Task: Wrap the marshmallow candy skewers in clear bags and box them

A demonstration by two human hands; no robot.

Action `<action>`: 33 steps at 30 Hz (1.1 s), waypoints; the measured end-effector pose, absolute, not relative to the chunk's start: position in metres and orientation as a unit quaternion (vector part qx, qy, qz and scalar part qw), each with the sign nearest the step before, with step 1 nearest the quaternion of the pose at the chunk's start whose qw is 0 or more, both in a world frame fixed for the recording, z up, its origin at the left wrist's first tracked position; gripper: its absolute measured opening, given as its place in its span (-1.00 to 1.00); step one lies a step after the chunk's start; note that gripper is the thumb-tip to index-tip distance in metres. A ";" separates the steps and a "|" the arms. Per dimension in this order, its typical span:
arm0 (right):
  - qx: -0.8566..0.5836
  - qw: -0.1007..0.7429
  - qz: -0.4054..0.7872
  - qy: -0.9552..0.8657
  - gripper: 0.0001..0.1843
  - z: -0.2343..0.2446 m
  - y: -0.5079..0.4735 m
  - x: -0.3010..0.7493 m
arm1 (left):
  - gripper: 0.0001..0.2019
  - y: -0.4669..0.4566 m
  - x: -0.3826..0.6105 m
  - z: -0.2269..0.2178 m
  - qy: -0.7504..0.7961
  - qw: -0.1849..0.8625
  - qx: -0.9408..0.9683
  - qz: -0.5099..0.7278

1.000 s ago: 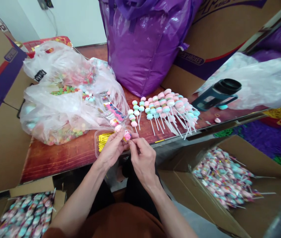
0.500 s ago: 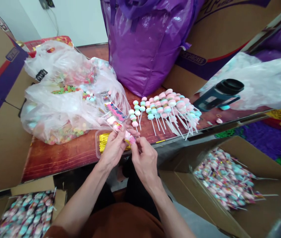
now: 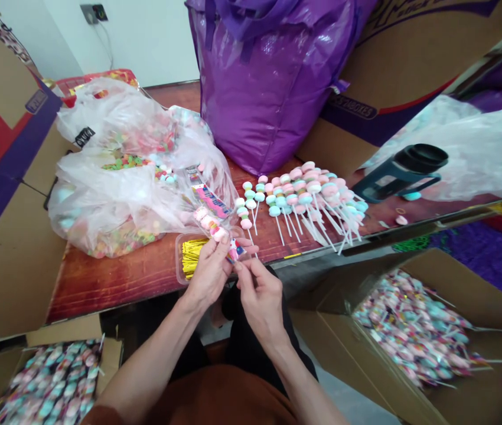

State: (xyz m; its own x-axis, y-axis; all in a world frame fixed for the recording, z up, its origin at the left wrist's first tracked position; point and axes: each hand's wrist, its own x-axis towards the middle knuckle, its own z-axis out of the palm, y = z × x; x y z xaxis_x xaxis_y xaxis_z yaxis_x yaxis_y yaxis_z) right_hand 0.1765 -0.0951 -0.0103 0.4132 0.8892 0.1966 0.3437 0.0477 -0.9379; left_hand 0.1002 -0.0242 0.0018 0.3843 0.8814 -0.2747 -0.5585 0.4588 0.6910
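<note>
My left hand is closed around a marshmallow skewer in a clear printed wrapper, its sweets sticking out beyond the thumb. Close beside it, my right hand pinches the wrapper's lower end; the exact grip between fingertips is partly hidden. Just left of the hands sits a clear plastic tub of yellow twist ties. Behind them lies a stack of printed wrappers. Unwrapped marshmallow skewers in pink, blue and white lie to the right, sticks toward me.
White plastic bags of sweets cover the table's left side. A large purple bag stands behind, and a dark bottle leans at right. Cardboard boxes of wrapped skewers stand low at right and low at left.
The view has shifted slightly, so the scene sits a little further right. My right hand has moved slightly down along the wrapper's end, while my left keeps its hold on the skewer.
</note>
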 end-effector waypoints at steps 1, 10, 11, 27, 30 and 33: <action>-0.639 0.546 0.253 -0.478 -0.71 -0.010 -0.094 0.176 | -0.69 -0.024 0.100 0.002 0.317 0.792 0.253 0.457; -0.615 0.551 0.368 -0.428 -0.68 0.002 -0.077 0.173 | -0.79 -0.024 0.078 0.014 0.321 0.745 0.318 0.491; -0.594 0.567 0.406 -0.401 -0.65 0.003 -0.073 0.169 | -0.79 -0.024 0.072 0.016 0.322 0.739 0.334 0.488; -0.712 0.224 0.144 -0.650 -0.75 0.001 -0.051 0.176 | -0.82 -0.016 0.021 0.006 0.325 0.756 0.263 0.504; -0.699 0.161 0.122 -0.687 -0.75 -0.006 -0.030 0.173 | -0.82 -0.013 0.017 0.003 0.324 0.775 0.258 0.478; -0.674 0.111 0.112 -0.722 -0.72 -0.012 -0.018 0.165 | -0.80 -0.012 0.015 0.000 0.322 0.772 0.247 0.489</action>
State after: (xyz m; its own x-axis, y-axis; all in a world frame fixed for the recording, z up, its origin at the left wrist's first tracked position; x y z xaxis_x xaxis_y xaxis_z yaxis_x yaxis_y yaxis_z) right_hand 0.1647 -0.0178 -0.0116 -0.0681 0.9976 0.0095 0.9481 0.0677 -0.3106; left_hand 0.0146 -0.0119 0.0001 0.3157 0.9139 -0.2552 -0.5957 0.4003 0.6963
